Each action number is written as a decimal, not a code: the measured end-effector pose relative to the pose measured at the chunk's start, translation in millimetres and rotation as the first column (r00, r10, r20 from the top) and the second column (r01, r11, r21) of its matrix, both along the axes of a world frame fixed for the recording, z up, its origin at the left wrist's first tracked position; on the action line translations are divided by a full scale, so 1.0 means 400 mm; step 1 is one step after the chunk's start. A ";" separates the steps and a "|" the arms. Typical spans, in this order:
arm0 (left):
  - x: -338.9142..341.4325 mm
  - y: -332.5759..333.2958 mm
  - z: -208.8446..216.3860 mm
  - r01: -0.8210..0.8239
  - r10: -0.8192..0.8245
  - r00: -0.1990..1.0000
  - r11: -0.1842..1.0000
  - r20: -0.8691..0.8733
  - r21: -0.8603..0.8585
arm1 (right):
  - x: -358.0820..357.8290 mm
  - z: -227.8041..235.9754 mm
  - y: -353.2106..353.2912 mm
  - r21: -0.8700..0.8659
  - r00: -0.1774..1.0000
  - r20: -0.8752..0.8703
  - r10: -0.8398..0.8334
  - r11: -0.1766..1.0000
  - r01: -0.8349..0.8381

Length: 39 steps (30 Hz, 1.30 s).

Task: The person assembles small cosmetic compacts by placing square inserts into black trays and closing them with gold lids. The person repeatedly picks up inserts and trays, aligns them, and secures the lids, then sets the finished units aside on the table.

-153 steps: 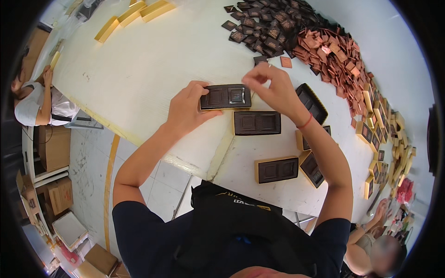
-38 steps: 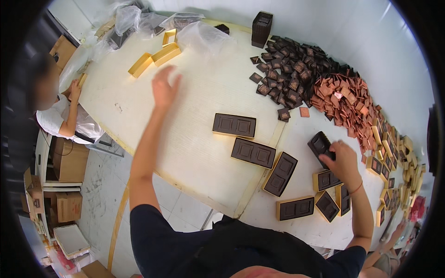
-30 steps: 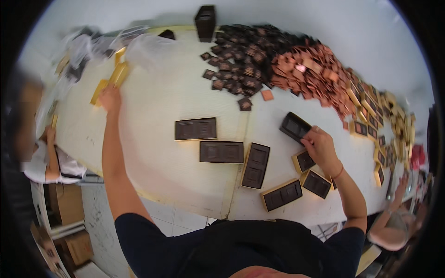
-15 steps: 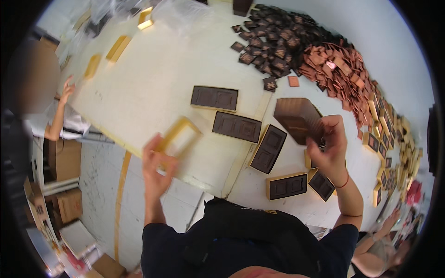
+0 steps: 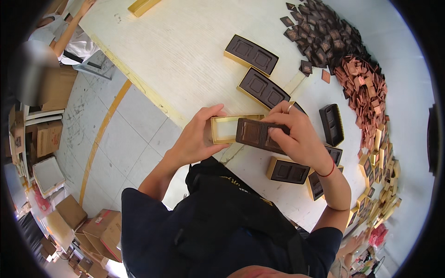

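Note:
My left hand (image 5: 197, 134) grips the left end of a gold rectangular box (image 5: 225, 130), its pale inside showing. Pinched in my right hand (image 5: 299, 132) is a dark brown plastic tray insert (image 5: 252, 133) with square hollows; its ridged side suggests several nested together. The insert is tilted over the right end of the box, overlapping its rim. Beyond my hands lie two gold boxes with dark trays inside, the farther box (image 5: 251, 54) and the nearer box (image 5: 264, 88). Below my right wrist sits another filled box (image 5: 288, 170).
A dark tray in a box (image 5: 331, 124) lies right of my hand. Piles of dark square packets (image 5: 327, 37) and reddish-brown packets (image 5: 361, 88) line the right side, with filled gold boxes (image 5: 375, 171) nearer. A gold box (image 5: 143, 5) and another person's arm (image 5: 69, 30) are far left.
My hands have come together, bringing the gold box and the tray insert into overlap. The right hand has moved left and turned the insert hollows-up. The whole view has shifted.

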<state>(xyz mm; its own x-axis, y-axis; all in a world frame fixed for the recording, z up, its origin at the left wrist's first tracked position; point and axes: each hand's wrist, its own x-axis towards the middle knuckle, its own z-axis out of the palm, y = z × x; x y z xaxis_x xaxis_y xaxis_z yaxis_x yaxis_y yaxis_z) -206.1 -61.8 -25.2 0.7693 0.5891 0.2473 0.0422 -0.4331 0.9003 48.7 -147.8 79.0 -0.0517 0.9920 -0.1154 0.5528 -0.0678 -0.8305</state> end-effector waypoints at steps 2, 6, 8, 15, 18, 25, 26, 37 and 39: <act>0.005 0.002 -0.001 0.013 -0.013 1.000 1.000 -0.003 0.018 | 0.008 -0.031 0.013 -0.033 0.995 0.078 0.067 0.997 -0.064; 0.007 0.004 0.003 0.026 -0.026 1.000 1.000 -0.010 0.005 | -0.029 -0.062 0.045 -0.022 0.997 0.072 0.023 1.000 -0.022; 0.015 0.002 0.007 0.023 -0.023 0.999 0.999 0.030 -0.028 | -0.089 -0.109 0.040 0.219 0.984 0.167 -0.059 0.975 0.021; 0.019 0.001 0.015 0.080 -0.066 0.992 0.988 -0.103 0.134 | -0.132 -0.136 0.063 0.465 0.943 0.326 -0.060 0.879 -0.105; 0.020 -0.006 0.014 0.081 -0.042 0.985 0.969 -0.166 0.235 | -0.156 -0.146 0.053 0.436 0.969 0.234 -0.083 0.900 -0.029; 0.029 -0.013 -0.001 0.044 -0.016 0.993 0.966 -0.113 0.256 | -0.163 -0.183 0.033 0.179 0.982 -0.061 -0.177 0.966 0.185; 0.026 -0.012 -0.006 0.034 -0.004 0.994 0.961 -0.107 0.276 | -0.160 -0.178 0.035 0.250 0.978 0.180 -0.102 0.967 0.055; 0.008 0.011 -0.020 0.020 -0.010 1.000 0.913 -0.027 0.408 | -0.125 -0.123 -0.131 0.096 0.798 0.566 0.205 0.945 -0.311; 0.001 0.086 0.007 0.033 -0.037 0.999 0.960 0.008 0.278 | -0.101 -0.071 -0.165 0.130 0.808 0.571 0.146 0.956 -0.264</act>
<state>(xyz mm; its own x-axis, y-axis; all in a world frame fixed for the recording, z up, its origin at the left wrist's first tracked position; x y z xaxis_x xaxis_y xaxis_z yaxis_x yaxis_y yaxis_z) -205.8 -27.3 -22.5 0.7839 0.4687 0.4073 0.0118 -0.6671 0.7449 8.1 -213.7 50.5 -0.2432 0.9700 0.0057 0.9020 0.2283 -0.3664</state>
